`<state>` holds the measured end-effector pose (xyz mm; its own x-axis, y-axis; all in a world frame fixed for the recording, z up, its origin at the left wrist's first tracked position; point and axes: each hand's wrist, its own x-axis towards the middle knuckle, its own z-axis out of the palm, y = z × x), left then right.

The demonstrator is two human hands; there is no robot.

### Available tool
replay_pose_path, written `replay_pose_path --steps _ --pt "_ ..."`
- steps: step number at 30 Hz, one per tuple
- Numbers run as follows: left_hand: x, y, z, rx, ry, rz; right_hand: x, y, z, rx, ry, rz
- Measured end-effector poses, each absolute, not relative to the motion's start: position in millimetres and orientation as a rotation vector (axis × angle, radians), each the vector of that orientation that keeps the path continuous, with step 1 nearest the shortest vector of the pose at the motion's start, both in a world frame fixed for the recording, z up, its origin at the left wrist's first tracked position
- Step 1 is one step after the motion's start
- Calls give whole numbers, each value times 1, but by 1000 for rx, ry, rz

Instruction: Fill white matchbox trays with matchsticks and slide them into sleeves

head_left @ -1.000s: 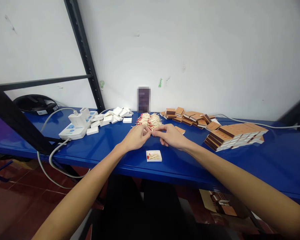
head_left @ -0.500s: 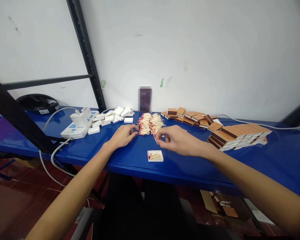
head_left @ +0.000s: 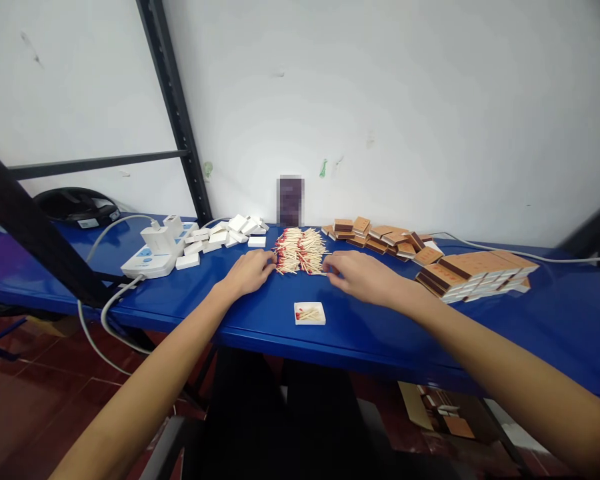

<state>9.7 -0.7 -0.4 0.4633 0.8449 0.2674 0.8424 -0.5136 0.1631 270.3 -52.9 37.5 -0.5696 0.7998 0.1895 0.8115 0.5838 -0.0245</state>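
Note:
A pile of red-tipped matches [head_left: 300, 253] lies in two rough rows on the blue table. My left hand [head_left: 250, 272] rests at the pile's left edge, its fingers loosely bent, the thumb apart, the fingertips against the matches. On the other side, my right hand [head_left: 355, 273] reaches the pile's right edge with curved fingers and a gap to the thumb; no match shows in its grasp. Nearer to me sits an open white matchbox tray [head_left: 321, 320] with several matches inside, apart from both hands.
White empty matchbox trays [head_left: 219, 237] are heaped at the back left beside a power strip [head_left: 153, 260] with cables. Brown matchbox sleeves [head_left: 393, 235] lie at the back right, near a stack of matchboxes [head_left: 480, 270]. A black shelf post [head_left: 175, 100] rises on the left.
My right hand has moved from above the pile's near end to its right edge, and its pinched fingers have loosened. The left hand has barely moved.

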Motion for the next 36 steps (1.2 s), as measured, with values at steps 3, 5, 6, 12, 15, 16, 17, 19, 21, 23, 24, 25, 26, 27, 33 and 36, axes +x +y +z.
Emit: replay_pose_path --steps 3,5,6,12,15,16,17,19,21,23,24,25,26,27,33,36 --pt "7 -2 -1 2684 1539 477 277 -37 23 -1427 -2609 -86" --pt "6 -3 -1 2687 1526 469 279 -30 15 -1444 -2588 -75" --pt "5 -3 -1 2687 1518 466 279 -27 13 -1444 -2580 -72" --pt "2 -5 0 2689 1408 452 279 -20 4 -1435 -2590 -84" --pt "-1 -7 1 2684 1336 463 279 -21 3 -1431 -2578 -85" --pt "-2 -9 2 2677 1319 475 280 -21 2 -1425 -2574 -85" --pt "-2 -13 4 2667 1309 491 280 -22 2 -1418 -2571 -87" --pt "1 -24 8 2640 1294 528 281 -23 2 -1400 -2566 -93" --pt "7 -41 14 2617 1247 552 281 -26 3 -1376 -2556 -99" --pt "16 -59 20 2610 1121 539 280 -29 5 -1338 -2531 -92" --pt "21 -68 23 2618 1087 519 280 -32 7 -1315 -2515 -82" --pt "26 -75 24 2625 1058 481 279 -35 9 -1292 -2498 -67" --pt "30 -80 25 2630 1050 443 279 -39 11 -1269 -2478 -47" --pt "33 -84 26 2630 1056 416 278 -42 13 -1251 -2455 -22" --pt "31 -81 21 2589 1110 555 273 -71 25 -1165 -2382 97" --pt "22 -71 18 2551 1186 632 269 -82 31 -1116 -2385 117"
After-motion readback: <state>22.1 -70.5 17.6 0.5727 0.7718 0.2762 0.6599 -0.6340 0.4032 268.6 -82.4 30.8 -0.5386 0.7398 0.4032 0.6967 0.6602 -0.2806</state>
